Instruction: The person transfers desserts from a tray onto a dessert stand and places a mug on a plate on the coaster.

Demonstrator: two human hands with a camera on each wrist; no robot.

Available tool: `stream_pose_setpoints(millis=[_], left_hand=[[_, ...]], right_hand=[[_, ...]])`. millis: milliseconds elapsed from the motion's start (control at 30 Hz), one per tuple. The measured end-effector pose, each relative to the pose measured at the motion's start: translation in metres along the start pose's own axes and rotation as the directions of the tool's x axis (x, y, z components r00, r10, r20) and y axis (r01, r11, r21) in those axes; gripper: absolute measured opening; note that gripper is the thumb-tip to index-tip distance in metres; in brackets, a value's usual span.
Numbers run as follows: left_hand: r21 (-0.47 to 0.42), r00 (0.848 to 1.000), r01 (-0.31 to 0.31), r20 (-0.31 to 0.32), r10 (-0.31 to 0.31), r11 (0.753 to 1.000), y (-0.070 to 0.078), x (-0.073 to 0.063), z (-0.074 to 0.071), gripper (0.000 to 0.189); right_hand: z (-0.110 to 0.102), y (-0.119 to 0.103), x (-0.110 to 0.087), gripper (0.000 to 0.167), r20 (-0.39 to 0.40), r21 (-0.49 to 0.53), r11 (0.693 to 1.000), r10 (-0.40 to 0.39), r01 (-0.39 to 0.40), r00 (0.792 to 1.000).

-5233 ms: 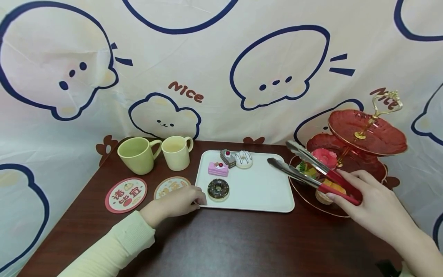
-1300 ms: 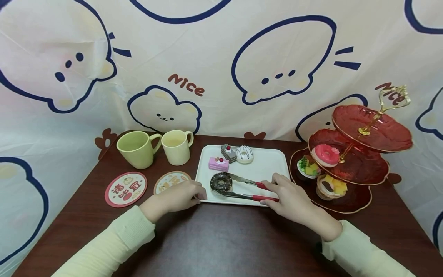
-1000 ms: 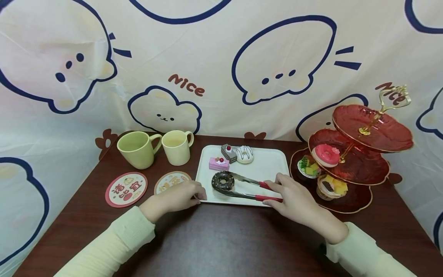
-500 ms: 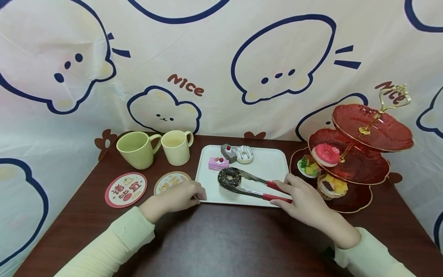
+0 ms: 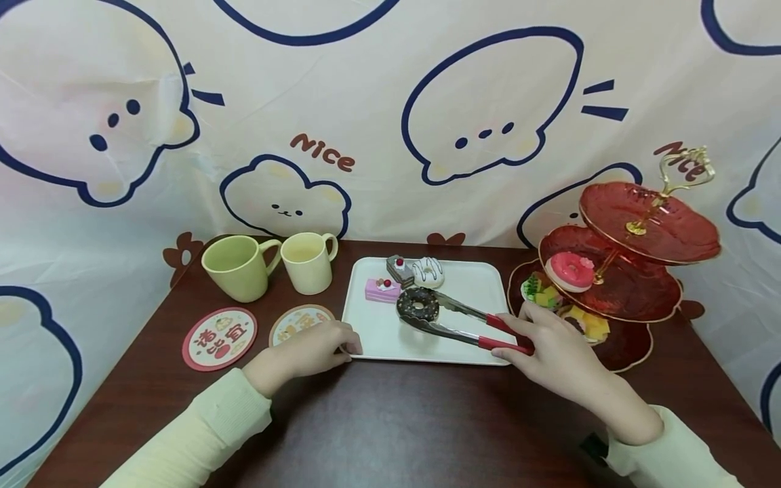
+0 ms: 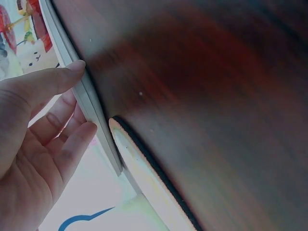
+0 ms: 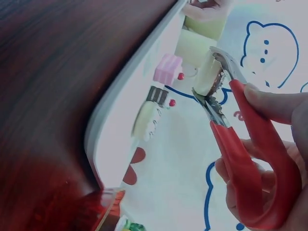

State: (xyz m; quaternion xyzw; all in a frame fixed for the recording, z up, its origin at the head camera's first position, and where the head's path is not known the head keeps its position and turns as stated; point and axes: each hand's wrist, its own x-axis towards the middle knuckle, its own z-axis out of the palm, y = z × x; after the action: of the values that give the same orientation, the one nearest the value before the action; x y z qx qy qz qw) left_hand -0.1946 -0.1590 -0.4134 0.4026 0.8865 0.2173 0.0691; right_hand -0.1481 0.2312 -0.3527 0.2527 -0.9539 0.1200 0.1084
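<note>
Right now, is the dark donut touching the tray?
Apart. The right wrist view shows the dark donut gripped in the tongs, with a visible gap between it and the tray.

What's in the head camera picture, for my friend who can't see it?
A right hand holds tongs gripping a dark donut over a white tray; the left hand holds the tray's edge. The tray carries two cakes and a white donut, with mugs and coasters on its left and a red stand of treats on its right.
</note>
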Motion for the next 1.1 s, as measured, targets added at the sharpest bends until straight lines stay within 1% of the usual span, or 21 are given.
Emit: stream_pose_setpoints(millis=[167, 333, 533, 633, 733, 867, 967, 1100], left_hand=[[-0.002, 1.000, 0.005, 0.001, -0.005, 1.000, 0.000, 0.001, 0.000, 0.020], [-0.006, 1.000, 0.006, 0.001, -0.006, 1.000, 0.000, 0.001, 0.000, 0.019], [-0.006, 1.000, 0.002, 0.003, -0.002, 1.000, 0.000, 0.000, -0.001, 0.019], [-0.004, 1.000, -0.001, 0.002, 0.001, 1.000, 0.000, 0.000, -0.001, 0.019], [-0.003, 1.000, -0.005, 0.001, 0.005, 1.000, 0.000, 0.000, -0.001, 0.019], [-0.001, 1.000, -0.012, -0.001, 0.012, 1.000, 0.001, 0.000, -0.002, 0.019], [0.000, 1.000, -0.014, -0.002, 0.014, 1.000, 0.001, 0.000, -0.002, 0.019], [-0.008, 1.000, -0.007, 0.000, 0.007, 1.000, 0.001, 0.000, -0.002, 0.019]], right_hand=[[-0.009, 0.002, -0.004, 0.059, 0.006, 0.008, 0.999, 0.034, -0.034, 0.999], [-0.020, 0.004, -0.008, 0.060, 0.002, -0.007, 0.999, 0.038, -0.038, 0.999], [-0.034, 0.006, -0.015, 0.059, -0.040, -0.023, 0.999, 0.024, -0.025, 0.999], [-0.041, 0.007, -0.019, 0.060, -0.065, -0.046, 0.998, 0.031, -0.034, 0.997], [-0.045, 0.010, -0.024, 0.060, -0.111, -0.056, 0.998, 0.027, -0.033, 0.993], [-0.050, 0.016, -0.032, 0.061, -0.173, -0.069, 0.998, 0.001, -0.013, 0.985], [-0.056, 0.021, -0.038, 0.063, -0.182, -0.081, 0.996, 0.014, -0.029, 0.983], [-0.064, 0.025, -0.045, 0.064, -0.193, -0.095, 0.993, 0.054, -0.073, 0.980]])
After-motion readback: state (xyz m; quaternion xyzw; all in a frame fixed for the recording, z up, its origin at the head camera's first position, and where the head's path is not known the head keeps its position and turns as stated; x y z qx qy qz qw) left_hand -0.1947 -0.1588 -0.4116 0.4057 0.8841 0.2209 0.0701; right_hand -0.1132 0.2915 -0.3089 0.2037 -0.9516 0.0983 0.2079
